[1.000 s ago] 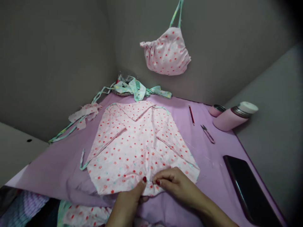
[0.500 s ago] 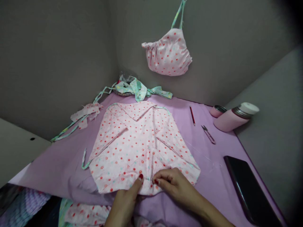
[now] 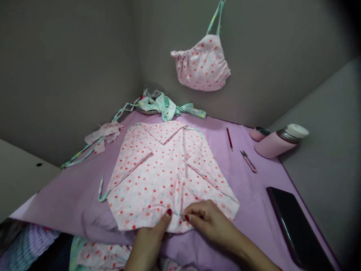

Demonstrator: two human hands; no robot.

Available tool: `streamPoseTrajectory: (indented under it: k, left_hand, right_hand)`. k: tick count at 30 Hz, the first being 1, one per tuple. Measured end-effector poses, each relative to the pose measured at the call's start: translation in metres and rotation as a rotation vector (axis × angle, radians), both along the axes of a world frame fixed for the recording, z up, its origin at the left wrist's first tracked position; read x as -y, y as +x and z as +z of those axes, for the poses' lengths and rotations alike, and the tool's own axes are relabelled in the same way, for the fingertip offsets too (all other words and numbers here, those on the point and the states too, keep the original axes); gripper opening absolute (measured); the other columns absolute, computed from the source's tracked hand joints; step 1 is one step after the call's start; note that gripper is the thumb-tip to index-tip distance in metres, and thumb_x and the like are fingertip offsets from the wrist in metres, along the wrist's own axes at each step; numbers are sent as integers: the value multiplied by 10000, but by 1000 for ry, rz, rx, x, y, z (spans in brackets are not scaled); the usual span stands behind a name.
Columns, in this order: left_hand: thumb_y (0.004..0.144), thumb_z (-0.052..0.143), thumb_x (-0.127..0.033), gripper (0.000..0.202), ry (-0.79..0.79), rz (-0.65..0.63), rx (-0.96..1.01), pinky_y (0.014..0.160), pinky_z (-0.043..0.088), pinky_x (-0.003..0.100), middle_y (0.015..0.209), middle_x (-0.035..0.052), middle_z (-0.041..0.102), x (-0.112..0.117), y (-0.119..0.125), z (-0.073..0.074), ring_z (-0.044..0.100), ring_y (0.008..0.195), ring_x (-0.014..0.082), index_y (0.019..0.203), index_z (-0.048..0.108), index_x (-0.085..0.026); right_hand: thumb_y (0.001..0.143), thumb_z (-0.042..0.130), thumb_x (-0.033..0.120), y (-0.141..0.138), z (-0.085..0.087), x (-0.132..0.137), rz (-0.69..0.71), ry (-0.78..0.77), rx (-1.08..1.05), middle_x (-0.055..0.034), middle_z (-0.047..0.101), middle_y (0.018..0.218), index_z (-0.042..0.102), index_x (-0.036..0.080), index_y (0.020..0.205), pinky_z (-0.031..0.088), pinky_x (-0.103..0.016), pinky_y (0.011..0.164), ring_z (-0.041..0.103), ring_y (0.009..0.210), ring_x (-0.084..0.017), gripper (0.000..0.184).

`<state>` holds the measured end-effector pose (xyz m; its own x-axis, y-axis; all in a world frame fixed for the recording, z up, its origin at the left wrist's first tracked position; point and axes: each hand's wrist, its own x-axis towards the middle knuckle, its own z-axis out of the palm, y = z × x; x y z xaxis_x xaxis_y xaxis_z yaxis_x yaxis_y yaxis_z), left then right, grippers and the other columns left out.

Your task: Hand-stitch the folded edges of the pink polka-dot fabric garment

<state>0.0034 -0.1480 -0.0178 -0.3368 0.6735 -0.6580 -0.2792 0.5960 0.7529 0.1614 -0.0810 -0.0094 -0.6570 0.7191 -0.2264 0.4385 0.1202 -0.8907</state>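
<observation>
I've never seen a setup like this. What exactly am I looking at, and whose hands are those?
There's no machine here. These are a person's own bare hands, filmed by a camera worn on their head, looking forward and down. Their left hand and right hand both hold the lower edge of folded pink flower-print cotton, which lies on a lilac sheet. Nearby are thread snips, a red pencil, a pink flask and a dark phone or tablet.

Both hands low in front of me now: left hand [image 3: 149, 241] thumb up and angled inward, right hand [image 3: 210, 220] curled over, its red-nailed fingertips [image 3: 186, 217] just beside my left thumb [image 3: 166, 220], right forearm [image 3: 242, 246] reaching in from lower right.
</observation>
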Motion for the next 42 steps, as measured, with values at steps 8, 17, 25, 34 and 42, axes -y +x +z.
streamPoseTrajectory:
  k: [8,17,25,34,42]
  left_hand:
    - [759,561,-293,358,22,-31,-3,1046,277,341,1161,106,612,-1,0,6,467,1185,227,1062,585,-104]
    - [692,641,-297,504,126,2,-56,1060,239,299,1347,84,448,0,4,5,374,1258,211,1156,522,-140]
    - [668,652,-269,439,140,3,-86,1055,253,312,1312,99,488,0,3,6,407,1234,236,1076,569,-130]
    - [677,649,-307,515,169,-24,-69,1075,211,311,1356,122,431,1,4,7,332,1281,234,1137,528,-109]
    - [686,644,-346,444,217,-69,-132,1092,159,318,1308,119,489,3,2,3,275,1308,234,1057,584,-110]
  right_hand:
    - [775,451,116,2,-2,0,18,-3,23,19,532,593,628,126,704,317,-159,551,460,576,-81,190]
    - [764,447,108,-5,10,5,68,209,212,17,542,561,582,144,618,283,-181,547,479,546,-81,201]
    - [784,435,120,-9,7,13,121,397,398,-29,627,614,591,156,638,265,-216,541,553,579,-116,216]
    - [793,432,127,-10,10,16,146,481,455,-42,656,656,600,166,665,266,-234,550,602,638,-147,214]
    - [790,424,117,-14,6,20,93,458,439,-40,648,648,584,161,654,273,-226,545,593,616,-138,214]
